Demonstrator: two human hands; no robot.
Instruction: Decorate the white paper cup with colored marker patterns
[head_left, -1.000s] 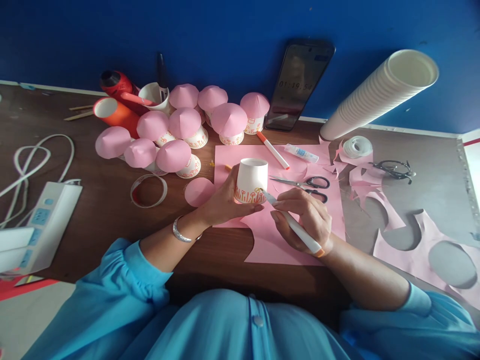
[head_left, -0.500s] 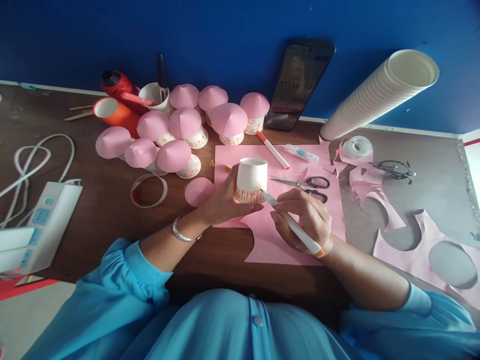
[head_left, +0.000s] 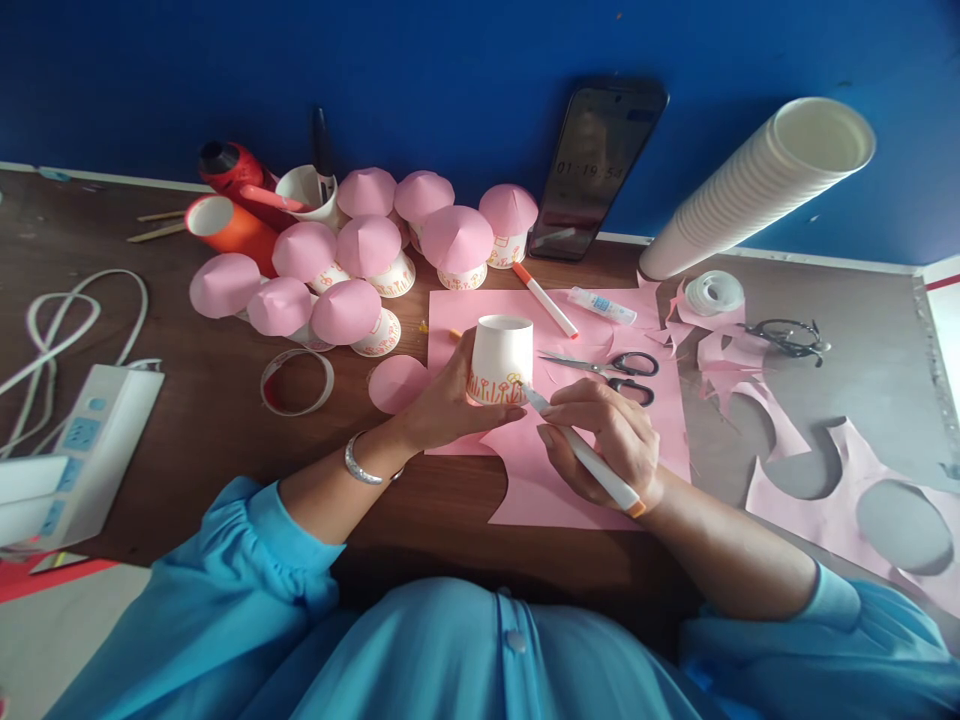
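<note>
My left hand [head_left: 442, 405] grips a white paper cup [head_left: 501, 352] that stands upside down on a pink paper sheet [head_left: 559, 480]; orange drawings run round the cup's lower edge. My right hand [head_left: 611, 435] is closed round a white marker [head_left: 589, 458] with an orange end. The marker's tip touches the cup's lower right edge. A pink paper circle [head_left: 397, 383] lies just left of my left hand.
Several pink-capped cups [head_left: 360, 260] cluster at the back left. Scissors [head_left: 619, 365], a second marker [head_left: 545, 300] and a glue tube [head_left: 602, 305] lie behind the cup. A phone [head_left: 596, 165] leans on the blue wall. A cup stack [head_left: 757, 185], tape rolls, glasses [head_left: 787, 337], paper offcuts and a power strip [head_left: 90, 440] surround.
The marker tip has shifted slightly along the cup's lower edge. Both hands and the cup stay almost where they were.
</note>
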